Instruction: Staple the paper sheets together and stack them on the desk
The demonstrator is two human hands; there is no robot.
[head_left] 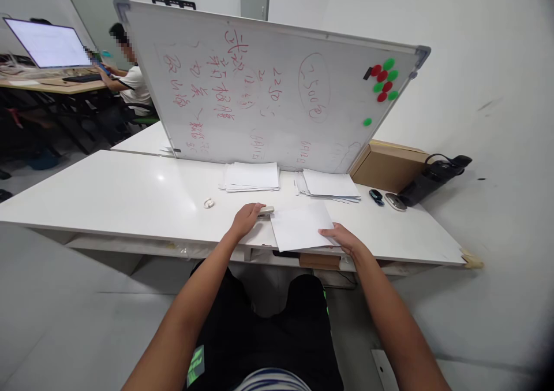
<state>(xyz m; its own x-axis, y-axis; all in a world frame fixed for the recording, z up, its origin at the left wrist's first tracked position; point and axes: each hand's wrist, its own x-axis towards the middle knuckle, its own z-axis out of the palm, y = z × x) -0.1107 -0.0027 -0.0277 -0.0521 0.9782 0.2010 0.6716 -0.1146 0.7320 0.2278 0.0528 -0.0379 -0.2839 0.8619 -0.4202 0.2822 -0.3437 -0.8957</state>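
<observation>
My left hand (246, 219) is closed around a light-coloured stapler (266, 211) standing on the white desk. A white sheet of paper (300, 226) lies at a slant near the desk's front edge, its left corner against the stapler's nose. My right hand (344, 238) grips the paper's lower right edge, thumb on top and the other fingers underneath. Whether the paper is one sheet or several I cannot tell. Beyond it rest two paper stacks, a left stack (253, 176) and a right stack (329, 183).
A whiteboard (277, 108) with red writing and magnets leans behind the stacks. On the right are a cardboard box (392, 163), a dark bottle (428, 180), a mouse (395, 201) and a small dark object (376, 197). A white tape-like ring (208, 203) lies left. Another person (136, 85) sits at a far desk.
</observation>
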